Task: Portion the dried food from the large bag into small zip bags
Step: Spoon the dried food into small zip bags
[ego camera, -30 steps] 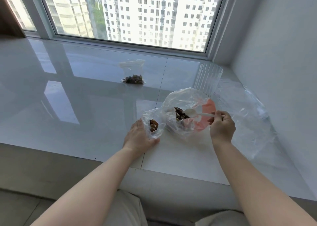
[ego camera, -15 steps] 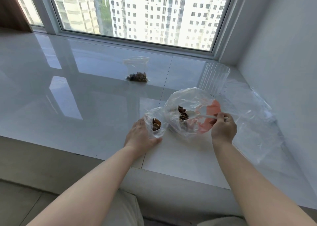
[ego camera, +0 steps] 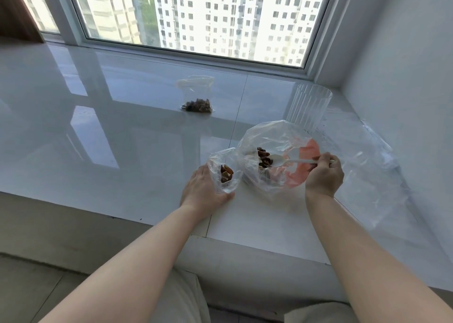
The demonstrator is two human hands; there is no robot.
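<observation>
Low in the frame's centre, my left hand grasps a small zip bag, propped open on the glossy sill with a few brown pieces inside. Just right of it, my right hand pinches a white plastic spoon, its bowl inside the large bag against the dried food; whether it is loaded, I can't quite tell. A filled zip bag lies well apart, upper centre. A clear ribbed cup stands behind the large bag.
</observation>
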